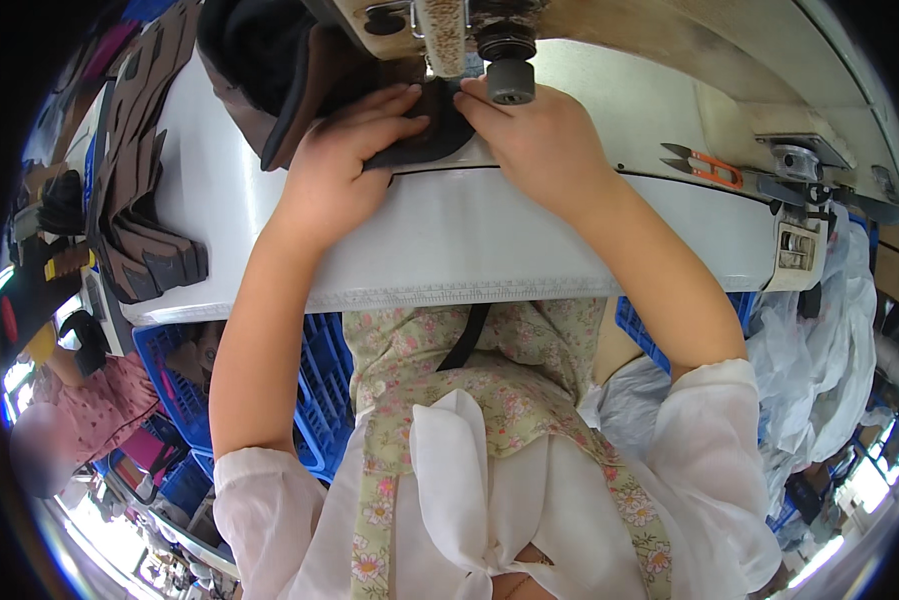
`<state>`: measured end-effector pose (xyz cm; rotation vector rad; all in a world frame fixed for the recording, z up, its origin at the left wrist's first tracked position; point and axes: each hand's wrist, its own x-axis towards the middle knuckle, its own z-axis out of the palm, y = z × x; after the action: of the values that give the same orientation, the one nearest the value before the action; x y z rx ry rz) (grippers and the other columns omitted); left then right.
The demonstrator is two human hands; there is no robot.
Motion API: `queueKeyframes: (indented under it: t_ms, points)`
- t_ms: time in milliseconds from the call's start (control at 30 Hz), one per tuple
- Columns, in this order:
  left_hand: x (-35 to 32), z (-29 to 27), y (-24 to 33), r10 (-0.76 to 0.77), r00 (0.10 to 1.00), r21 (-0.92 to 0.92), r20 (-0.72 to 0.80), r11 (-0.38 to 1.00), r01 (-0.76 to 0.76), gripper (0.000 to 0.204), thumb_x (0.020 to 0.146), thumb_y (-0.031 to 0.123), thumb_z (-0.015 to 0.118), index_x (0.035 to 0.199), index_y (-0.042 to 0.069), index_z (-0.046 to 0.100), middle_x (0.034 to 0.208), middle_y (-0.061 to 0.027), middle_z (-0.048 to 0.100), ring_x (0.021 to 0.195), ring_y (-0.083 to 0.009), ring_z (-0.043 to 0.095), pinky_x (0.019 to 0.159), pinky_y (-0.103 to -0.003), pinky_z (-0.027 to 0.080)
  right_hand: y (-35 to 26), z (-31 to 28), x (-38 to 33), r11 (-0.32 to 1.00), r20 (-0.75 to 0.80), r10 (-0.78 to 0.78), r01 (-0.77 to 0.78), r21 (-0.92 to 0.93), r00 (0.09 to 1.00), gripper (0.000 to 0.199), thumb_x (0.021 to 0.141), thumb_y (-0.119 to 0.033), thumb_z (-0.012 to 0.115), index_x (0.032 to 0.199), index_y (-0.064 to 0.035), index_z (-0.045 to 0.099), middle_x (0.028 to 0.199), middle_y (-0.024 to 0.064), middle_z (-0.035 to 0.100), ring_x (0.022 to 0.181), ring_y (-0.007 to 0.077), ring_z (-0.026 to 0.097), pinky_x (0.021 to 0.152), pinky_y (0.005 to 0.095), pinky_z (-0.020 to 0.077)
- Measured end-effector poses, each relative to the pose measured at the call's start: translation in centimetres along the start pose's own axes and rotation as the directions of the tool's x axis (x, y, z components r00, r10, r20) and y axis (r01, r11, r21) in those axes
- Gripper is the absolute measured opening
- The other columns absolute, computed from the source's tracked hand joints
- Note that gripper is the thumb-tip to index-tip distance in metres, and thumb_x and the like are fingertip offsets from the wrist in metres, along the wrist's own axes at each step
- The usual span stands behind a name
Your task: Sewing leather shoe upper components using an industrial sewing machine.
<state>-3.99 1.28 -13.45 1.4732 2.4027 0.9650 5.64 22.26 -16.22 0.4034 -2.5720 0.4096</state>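
Dark cloth (pixel 434 138) at far side of table (pixel 449 235), partly under machine head (pixel 629 30). Left hand (pixel 339 160) open, fingers over it; right hand (pixel 549 145) at edge, can't tell if pinching. Guide lightly, don't tug.

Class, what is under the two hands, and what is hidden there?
Dark fabric shows between and partly under the left hand and right hand, with the white tabletop below. Whatever the palms cover is hidden.

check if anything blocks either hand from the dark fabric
Nothing visible does: left hand and right hand both touch the dark fabric directly; the orange-handled snips lie off to the right.
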Motion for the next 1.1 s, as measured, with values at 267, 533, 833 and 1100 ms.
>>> queueKeyframes:
  t_ms: [267,533,833,1100]
  points:
    - [0.3,-0.1,-0.5,-0.019,1.000,-0.003,0.021,1.000,0.019,0.053,0.063,-0.009,0.046,0.111,0.001,0.067,0.130,-0.0148,0.059,0.129,-0.0281,0.049,0.109,-0.037,0.037,0.4,0.4,0.0,0.999,-0.003,-0.035,0.035,0.002,0.999,0.032,0.074,-0.001,0.061,0.106,-0.0033,0.067,0.112,0.0044,0.066,0.097,0.0230,0.066,0.074,0.0365,0.0553]
    - [0.3,0.0,-0.8,-0.005,0.999,-0.029,0.043,1.000,0.006,0.061,0.060,-0.014,0.041,0.114,0.000,0.066,0.134,-0.0149,0.057,0.133,-0.0281,0.045,0.113,-0.038,0.032,0.3,0.3,-0.1,0.999,0.068,-0.003,0.005,-0.038,0.998,0.031,0.075,-0.003,0.061,0.106,-0.0048,0.067,0.114,0.0045,0.066,0.102,0.0219,0.064,0.077,0.0355,0.0550]
    - [0.0,0.0,-0.8,0.010,0.999,-0.031,0.039,0.999,-0.009,0.061,0.060,-0.013,0.041,0.113,-0.001,0.066,0.132,-0.0155,0.058,0.131,-0.0292,0.048,0.112,-0.038,0.034,-0.2,-0.1,0.0,1.000,0.082,0.009,-0.006,-0.030,0.997,0.031,0.076,-0.003,0.061,0.107,-0.0052,0.067,0.112,0.0043,0.066,0.103,0.0230,0.063,0.077,0.0354,0.0553]
    - [0.0,-0.2,-0.8,0.024,0.999,-0.042,0.044,0.999,-0.022,0.060,0.059,-0.012,0.042,0.113,-0.001,0.066,0.133,-0.0155,0.057,0.131,-0.0288,0.048,0.112,-0.038,0.033,-0.3,-0.1,0.0,0.999,0.075,0.008,-0.005,-0.042,0.997,0.033,0.075,-0.003,0.062,0.107,-0.0064,0.067,0.114,0.0025,0.067,0.099,0.0209,0.064,0.074,0.0339,0.0550]
